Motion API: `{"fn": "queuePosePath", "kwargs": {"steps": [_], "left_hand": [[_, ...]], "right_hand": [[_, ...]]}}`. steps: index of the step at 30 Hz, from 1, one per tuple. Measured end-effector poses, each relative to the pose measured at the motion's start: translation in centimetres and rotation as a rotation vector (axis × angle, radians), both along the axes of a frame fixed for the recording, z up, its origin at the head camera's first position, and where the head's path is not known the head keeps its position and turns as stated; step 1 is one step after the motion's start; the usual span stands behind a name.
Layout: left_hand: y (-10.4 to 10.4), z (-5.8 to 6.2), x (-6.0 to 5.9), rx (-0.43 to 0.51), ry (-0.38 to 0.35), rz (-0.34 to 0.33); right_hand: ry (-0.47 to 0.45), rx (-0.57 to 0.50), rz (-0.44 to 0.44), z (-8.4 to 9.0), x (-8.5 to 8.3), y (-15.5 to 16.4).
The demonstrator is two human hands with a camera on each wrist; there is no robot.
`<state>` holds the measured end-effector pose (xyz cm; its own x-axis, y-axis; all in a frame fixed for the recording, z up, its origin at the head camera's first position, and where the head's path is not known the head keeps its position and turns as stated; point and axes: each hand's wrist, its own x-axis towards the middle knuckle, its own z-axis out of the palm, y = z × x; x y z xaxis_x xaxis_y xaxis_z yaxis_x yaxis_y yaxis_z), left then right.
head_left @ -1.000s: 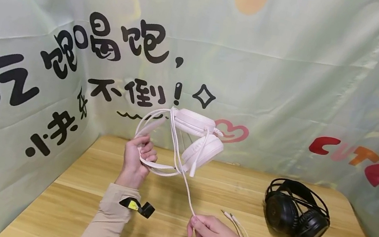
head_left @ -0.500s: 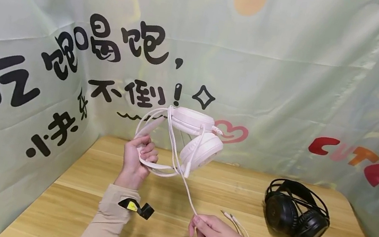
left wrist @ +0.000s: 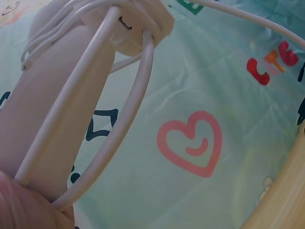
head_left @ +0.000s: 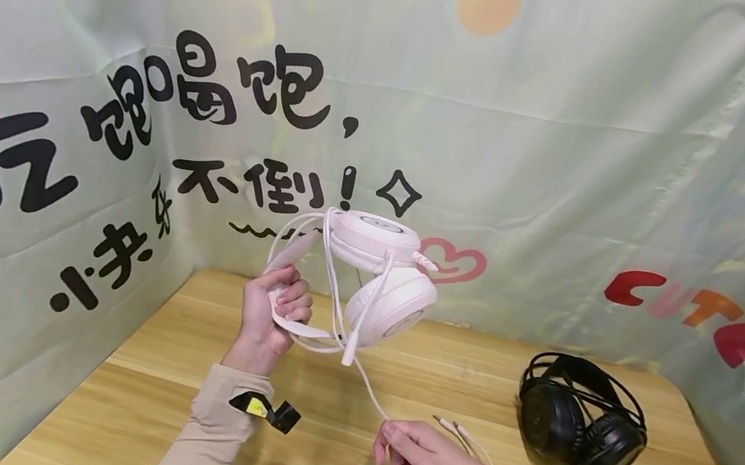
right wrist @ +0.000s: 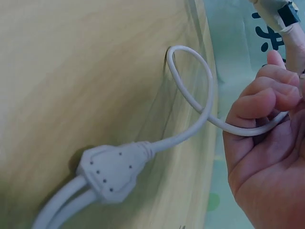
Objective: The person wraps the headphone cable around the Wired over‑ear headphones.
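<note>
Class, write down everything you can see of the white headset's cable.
The cable is thin, white and smooth, plastic by its look. It is wound several times round the white headset, which the left hand holds up above the wooden table. From there it hangs down to the right hand, whose fingers curl round it. Past the hand it makes a loop and ends in a moulded splitter, from which two thinner leads run on.

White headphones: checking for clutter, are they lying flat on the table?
No, the left hand holds the white headphones by the headband, up above the wooden table.
</note>
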<state>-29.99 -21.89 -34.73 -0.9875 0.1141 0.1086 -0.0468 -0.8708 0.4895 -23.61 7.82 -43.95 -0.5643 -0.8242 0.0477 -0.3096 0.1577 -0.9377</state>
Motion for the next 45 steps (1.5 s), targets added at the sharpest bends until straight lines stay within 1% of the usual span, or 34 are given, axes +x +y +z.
{"fn": "queuePosePath", "kwargs": {"steps": [4,9,11,16,19,25,32,38,41,45], "left_hand": [[-0.1,0.0,0.1,0.025,0.041,-0.053],[-0.3,0.1,0.3,0.048,0.072,-0.091],[-0.4,0.2,0.4,0.058,0.084,-0.105],[-0.5,0.3,0.5,0.069,0.100,-0.122],[-0.6,0.3,0.4,0.063,0.104,-0.124],[-0.8,0.2,0.5,0.057,0.109,-0.150],[-1.1,0.2,0.6,0.097,0.147,-0.183],[-1.2,0.5,0.8,0.096,0.183,-0.210],[-1.2,0.6,0.9,0.102,0.191,-0.230],[-1.2,0.8,1.1,0.086,0.202,-0.243]], "right_hand": [[0.008,0.010,-0.009,0.1,-0.3,0.2],[0.013,0.023,-0.025,0.0,-0.7,0.5],[-0.001,0.021,-0.027,-0.1,-0.8,0.6],[-0.075,0.023,-0.024,-0.4,-1.2,1.1],[-0.087,0.034,-0.028,-0.5,-1.5,1.2],[-0.051,0.053,-0.030,-0.6,-2.2,1.6],[0.023,0.082,-0.064,-0.3,-2.7,1.8],[0.047,0.110,-0.095,-0.1,-3.1,1.9],[0.090,0.118,-0.106,-0.1,-3.3,1.9],[0.146,0.126,-0.117,-0.2,-3.8,2.0]]}}
